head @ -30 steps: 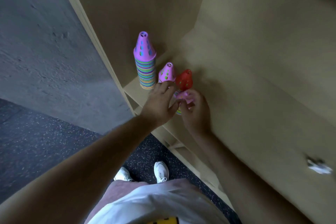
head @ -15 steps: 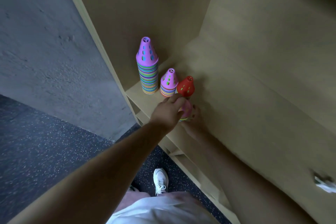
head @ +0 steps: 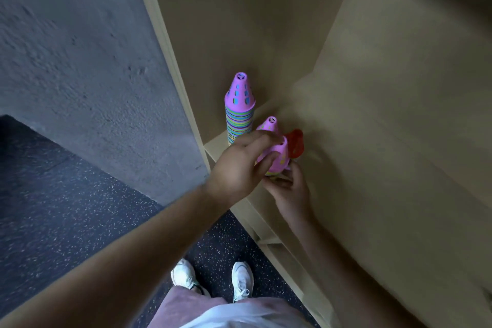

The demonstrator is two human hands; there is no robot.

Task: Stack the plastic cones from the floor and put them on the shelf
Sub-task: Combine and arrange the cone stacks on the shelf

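Hands work at the shelf [head: 213,145] edge. Left hand [head: 239,170] pinches a pink cone [head: 278,158] around its upper part, tilted; right hand [head: 288,192] cups under the base, fingers curled on it. Tall stack [head: 239,114], small pink stack [head: 269,124] and red cone [head: 296,142] stand just behind. Best move: level the cone, keep the base supported, set it down clear of the red cone to avoid a knock.

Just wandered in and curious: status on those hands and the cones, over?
Both hands, left hand and right hand, gripping pink cone stack at shelf edge. Tall stack upright on shelf. Red cone close behind; little room.
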